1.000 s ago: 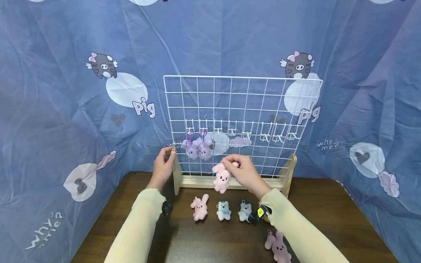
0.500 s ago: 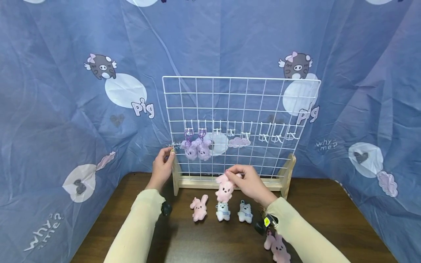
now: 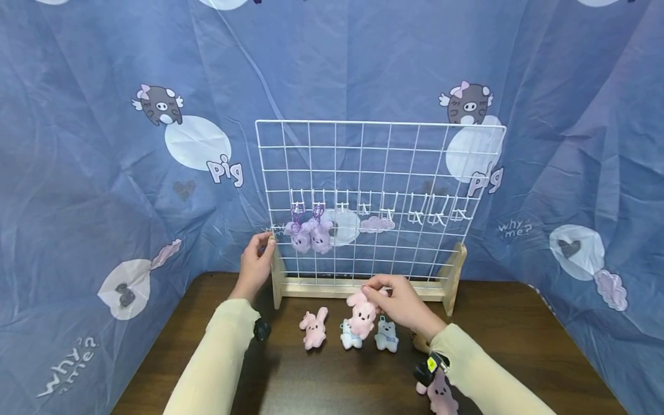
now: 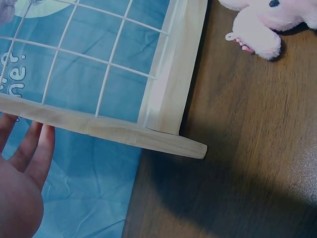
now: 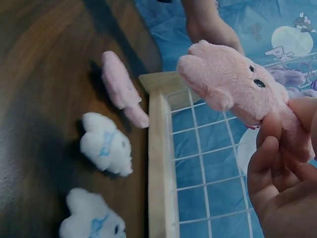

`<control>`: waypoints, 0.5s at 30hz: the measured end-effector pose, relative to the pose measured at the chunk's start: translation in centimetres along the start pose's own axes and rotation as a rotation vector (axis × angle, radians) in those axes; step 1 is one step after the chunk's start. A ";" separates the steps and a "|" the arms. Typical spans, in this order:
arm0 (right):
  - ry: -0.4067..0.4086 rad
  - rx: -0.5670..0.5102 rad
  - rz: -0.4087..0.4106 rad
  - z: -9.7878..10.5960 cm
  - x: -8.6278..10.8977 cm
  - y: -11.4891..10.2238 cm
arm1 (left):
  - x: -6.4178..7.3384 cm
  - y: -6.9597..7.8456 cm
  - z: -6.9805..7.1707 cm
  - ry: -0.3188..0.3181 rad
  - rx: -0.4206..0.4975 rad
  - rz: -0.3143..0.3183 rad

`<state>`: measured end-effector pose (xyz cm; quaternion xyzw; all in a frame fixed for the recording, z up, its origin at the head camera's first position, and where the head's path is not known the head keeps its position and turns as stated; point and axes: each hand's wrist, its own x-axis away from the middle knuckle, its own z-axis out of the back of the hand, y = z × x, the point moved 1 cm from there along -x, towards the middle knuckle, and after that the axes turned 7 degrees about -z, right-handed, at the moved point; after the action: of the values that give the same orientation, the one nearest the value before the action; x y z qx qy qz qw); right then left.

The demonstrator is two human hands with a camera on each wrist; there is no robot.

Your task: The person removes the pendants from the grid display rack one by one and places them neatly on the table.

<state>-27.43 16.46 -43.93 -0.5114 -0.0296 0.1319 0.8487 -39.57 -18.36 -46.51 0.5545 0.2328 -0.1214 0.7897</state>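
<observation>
My right hand (image 3: 399, 302) pinches a pink plush bunny keychain (image 3: 363, 318) near its ears, in front of the rack's base. In the right wrist view the plush bunny (image 5: 228, 82) lies tilted, its ears between thumb and fingers. My left hand (image 3: 256, 262) grips the top of the left wooden post of a white wire grid rack (image 3: 278, 271); in the left wrist view fingertips touch the post's edge (image 4: 99, 126). Two purple plush keychains (image 3: 310, 235) hang side by side on the leftmost hooks. More white hooks (image 3: 386, 213) line the grid to their right.
On the brown table (image 3: 301, 386) lie another pink bunny (image 3: 313, 329), a white bear plush (image 3: 351, 337) partly hidden by the held bunny, and a second white bear (image 3: 386, 334). A mauve bunny (image 3: 441, 395) lies under my right wrist. Blue printed cloth (image 3: 207, 69) hangs behind.
My right hand has lowered the pink bunny and moved it slightly right, away from the grid; it now overlaps the left white bear in the head view. The left hand stays on the post.
</observation>
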 end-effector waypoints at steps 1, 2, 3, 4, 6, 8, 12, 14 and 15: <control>-0.004 0.000 0.002 0.0 0.2 0.3 | 0.0 0.0 0.0 -0.001 0.001 0.001; -0.009 0.001 0.006 0.0 0.3 0.6 | 0.0 0.0 0.0 -0.001 0.000 0.003; -0.011 0.003 0.009 0.1 0.5 0.9 | 0.0 0.0 0.0 0.000 -0.001 0.004; -0.014 0.004 0.013 0.1 0.6 1.1 | 0.0 0.0 0.0 0.000 -0.001 0.005; -0.019 0.002 0.015 0.1 0.9 1.6 | 0.0 0.0 0.0 0.002 -0.003 0.005; -0.024 -0.005 0.025 0.2 1.2 1.9 | 0.0 0.0 0.0 0.002 -0.006 0.004; -0.023 -0.001 0.027 0.4 1.5 2.4 | 0.0 0.0 -0.1 0.000 -0.003 0.003; -0.028 -0.005 0.021 0.4 1.6 2.8 | 0.0 0.0 0.0 -0.003 -0.007 0.004; -0.033 -0.009 0.014 0.5 1.8 2.9 | 0.0 0.1 0.0 -0.003 -0.004 0.006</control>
<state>-26.39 18.59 -46.44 -0.5129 -0.0408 0.1461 0.8449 -39.56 -18.29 -46.48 0.5534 0.2300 -0.1194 0.7916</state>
